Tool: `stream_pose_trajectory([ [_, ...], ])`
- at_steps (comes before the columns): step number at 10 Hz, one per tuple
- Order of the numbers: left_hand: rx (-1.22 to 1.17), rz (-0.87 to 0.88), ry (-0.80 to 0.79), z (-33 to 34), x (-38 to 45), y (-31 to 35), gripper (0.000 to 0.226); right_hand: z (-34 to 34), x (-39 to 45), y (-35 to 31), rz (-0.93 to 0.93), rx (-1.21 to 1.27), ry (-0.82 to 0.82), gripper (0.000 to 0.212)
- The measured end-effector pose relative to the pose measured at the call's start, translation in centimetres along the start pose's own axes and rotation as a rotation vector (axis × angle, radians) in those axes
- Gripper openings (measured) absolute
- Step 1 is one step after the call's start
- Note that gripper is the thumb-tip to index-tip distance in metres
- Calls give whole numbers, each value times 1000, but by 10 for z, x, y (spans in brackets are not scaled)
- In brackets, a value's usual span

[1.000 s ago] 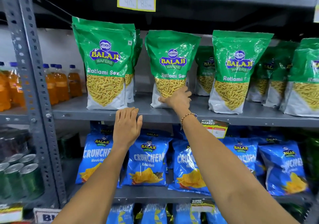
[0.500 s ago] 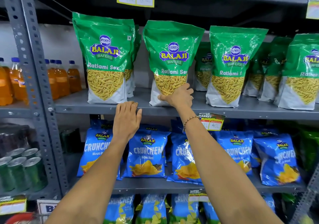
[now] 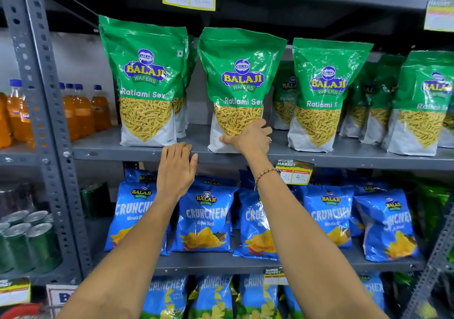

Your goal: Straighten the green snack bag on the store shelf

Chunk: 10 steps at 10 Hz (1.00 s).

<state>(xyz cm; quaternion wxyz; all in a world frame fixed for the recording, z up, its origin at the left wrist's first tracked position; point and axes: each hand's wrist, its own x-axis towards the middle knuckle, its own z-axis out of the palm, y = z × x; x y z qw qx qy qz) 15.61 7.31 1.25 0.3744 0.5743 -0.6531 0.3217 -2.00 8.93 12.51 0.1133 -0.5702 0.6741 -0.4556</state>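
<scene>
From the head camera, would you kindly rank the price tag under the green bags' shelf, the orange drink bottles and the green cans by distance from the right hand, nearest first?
Measured from the right hand, gripping the middle green snack bag:
1. Price tag, just below and right of the hand, on the shelf edge.
2. Orange drink bottles, far left, on about the same level.
3. Green cans, lower left, one shelf down.

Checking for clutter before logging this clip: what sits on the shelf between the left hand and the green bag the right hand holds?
Nothing: head view shows bare grey shelf between left hand and green bag, gripped by right hand.
</scene>
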Motion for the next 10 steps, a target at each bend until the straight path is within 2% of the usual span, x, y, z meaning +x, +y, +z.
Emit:
stream_pose_trajectory([
  [8,1,-18,-89,-3,3,-1,48,8,12,-5,-5,-19,-20,109],
  [9,-51,-44,-83,-5,1,3,52,5,9,-1,-47,35,-57,120],
  [10,-206,-175,-45,-14,11,16,60,-3,1,1,-79,60,-128,132],
])
